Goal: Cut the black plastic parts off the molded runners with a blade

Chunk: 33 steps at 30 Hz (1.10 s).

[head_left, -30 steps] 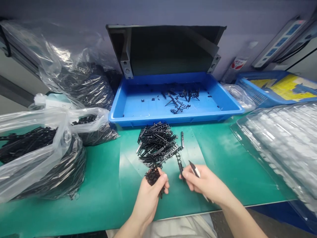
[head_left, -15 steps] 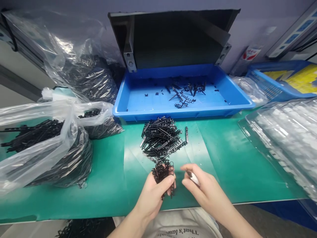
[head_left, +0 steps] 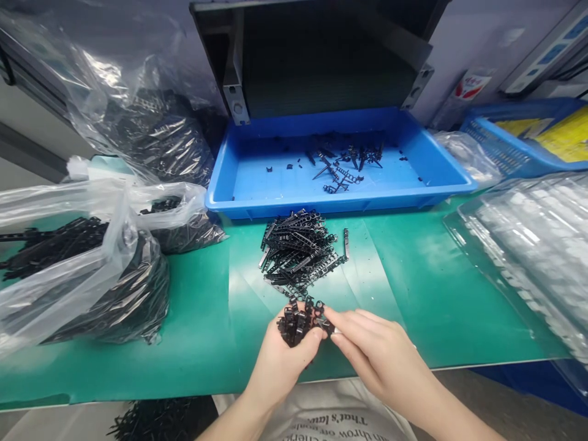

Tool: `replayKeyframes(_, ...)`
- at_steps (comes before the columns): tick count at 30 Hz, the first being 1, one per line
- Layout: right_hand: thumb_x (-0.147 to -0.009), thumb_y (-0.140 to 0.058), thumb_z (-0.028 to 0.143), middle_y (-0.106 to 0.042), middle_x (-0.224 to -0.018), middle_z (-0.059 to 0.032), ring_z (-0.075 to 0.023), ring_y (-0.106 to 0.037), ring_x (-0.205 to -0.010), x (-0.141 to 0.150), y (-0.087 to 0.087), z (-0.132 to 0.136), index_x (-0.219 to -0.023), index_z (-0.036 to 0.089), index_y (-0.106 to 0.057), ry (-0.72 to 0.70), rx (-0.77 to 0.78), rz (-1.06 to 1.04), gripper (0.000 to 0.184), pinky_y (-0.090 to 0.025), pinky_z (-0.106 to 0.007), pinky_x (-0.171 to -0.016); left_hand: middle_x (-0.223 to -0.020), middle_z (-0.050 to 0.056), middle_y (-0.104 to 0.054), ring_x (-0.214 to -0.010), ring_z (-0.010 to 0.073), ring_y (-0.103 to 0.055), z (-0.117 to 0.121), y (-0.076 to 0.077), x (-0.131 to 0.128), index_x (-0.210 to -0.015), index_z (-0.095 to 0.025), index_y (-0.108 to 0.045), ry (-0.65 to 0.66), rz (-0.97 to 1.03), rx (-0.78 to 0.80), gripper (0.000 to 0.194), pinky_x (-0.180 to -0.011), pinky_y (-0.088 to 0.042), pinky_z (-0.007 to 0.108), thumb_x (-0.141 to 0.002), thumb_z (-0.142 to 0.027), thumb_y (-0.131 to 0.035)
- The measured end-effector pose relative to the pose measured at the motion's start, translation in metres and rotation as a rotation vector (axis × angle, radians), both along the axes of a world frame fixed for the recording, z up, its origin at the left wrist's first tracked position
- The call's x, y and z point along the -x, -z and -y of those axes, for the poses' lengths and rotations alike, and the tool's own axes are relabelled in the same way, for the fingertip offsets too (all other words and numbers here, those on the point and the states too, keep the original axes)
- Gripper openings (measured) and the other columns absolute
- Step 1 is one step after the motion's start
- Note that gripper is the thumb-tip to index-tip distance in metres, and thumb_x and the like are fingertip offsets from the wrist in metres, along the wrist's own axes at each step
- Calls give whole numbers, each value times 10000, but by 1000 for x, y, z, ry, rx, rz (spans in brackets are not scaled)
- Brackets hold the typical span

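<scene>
Left hand (head_left: 281,361) grips parts (head_left: 294,324); tray (head_left: 275,209) holds more.

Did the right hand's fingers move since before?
Yes. Against the lone black strip beside the pile, the right hand's fingers shifted left, now meeting the bunch in the left hand.

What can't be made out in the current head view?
- Full shape of the tool in the right hand: covered by fingers.
- Number of black parts in the left hand: they overlap, and the hand hides some.
- Bottle label text: small, blurred.
- Blue basket, far end: cut off by right edge.
- Black pile below the table: cut off by bottom edge.
</scene>
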State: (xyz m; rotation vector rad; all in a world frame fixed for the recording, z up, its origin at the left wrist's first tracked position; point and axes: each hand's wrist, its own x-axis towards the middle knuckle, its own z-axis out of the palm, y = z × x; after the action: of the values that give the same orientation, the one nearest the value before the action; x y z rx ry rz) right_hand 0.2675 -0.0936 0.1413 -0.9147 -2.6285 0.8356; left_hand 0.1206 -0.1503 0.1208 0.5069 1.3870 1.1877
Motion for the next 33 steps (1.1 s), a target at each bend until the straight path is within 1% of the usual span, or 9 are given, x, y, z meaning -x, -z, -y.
replayKeyframes(11,-925,-329,200,-673,-843,-54,-202,-613,-710,4,9,7,-1202,181,-528,65,35,-92,341,-486,-312,-576,-529,-63,-413,-484,75,-314,4,11,-3,-668,-173,-506,-14,29,-70,177,-446,-272,205,-742,-271,-632)
replayKeyframes(15,-925,-326,192,-676,-816,-69,-200,-617,-702,6,16,11,-1182,154,-537,92,-15,-131,334,-481,-298,-560,-522,-59,-407,-481,75,-319,1,8,-5,-626,-169,-482,-41,30,-64,246,-444,-274,207,-732,-325,-640)
replayKeyframes(18,-923,-327,215,-690,-839,-82,-206,-635,-743,7,19,8,-1183,152,-540,140,-57,-115,341,-489,-300,-596,-499,-63,-405,-459,69,-324,-1,5,-6,-625,-169,-475,-48,54,-19,282,-425,-268,197,-726,-376,-637)
replayKeyframes(22,-917,-349,259,-679,-1010,-90,-228,-636,-901,12,14,-23,-1185,186,-521,390,-22,140,327,-487,-318,-728,-500,-49,-457,-440,75,-373,-1,3,-5,-683,-161,-508,-38,91,13,276,-391,-283,189,-724,-406,-631)
replayKeyframes(24,-899,-398,307,-661,-1048,-135,-292,-625,-923,16,12,-48,-1168,156,-520,488,-28,233,332,-472,-373,-723,-545,-28,-512,-451,84,-418,0,4,-4,-720,-159,-521,-34,119,1,273,-395,-316,196,-713,-404,-641)
replayKeyframes(27,-855,-479,340,-679,-883,-177,-340,-634,-825,21,16,-86,-956,129,-595,559,-9,306,262,-445,-380,-647,-516,-30,-511,-451,83,-423,2,5,-3,-657,-164,-498,-14,129,-30,264,-428,-340,204,-719,-376,-642)
replayKeyframes(29,-813,-536,314,-671,-766,-162,-330,-633,-764,20,22,-105,-803,145,-595,582,24,318,179,-420,-346,-604,-457,-48,-472,-438,76,-391,3,6,-2,-640,-165,-490,-14,124,-29,257,-450,-331,207,-719,-354,-646)
replayKeyframes(31,-787,-548,268,-647,-684,-131,-298,-620,-728,15,26,-115,-690,168,-561,593,68,287,139,-391,-312,-581,-431,-62,-452,-430,75,-368,2,6,-2,-704,-156,-517,-23,138,0,240,-455,-312,210,-693,-342,-669)
replayKeyframes(33,-788,-518,259,-618,-632,-91,-248,-597,-688,5,27,-117,-613,191,-515,590,133,215,188,-368,-284,-562,-436,-70,-441,-431,73,-352,0,6,-1,-761,-150,-527,-46,167,31,267,-449,-286,209,-663,-332,-696)
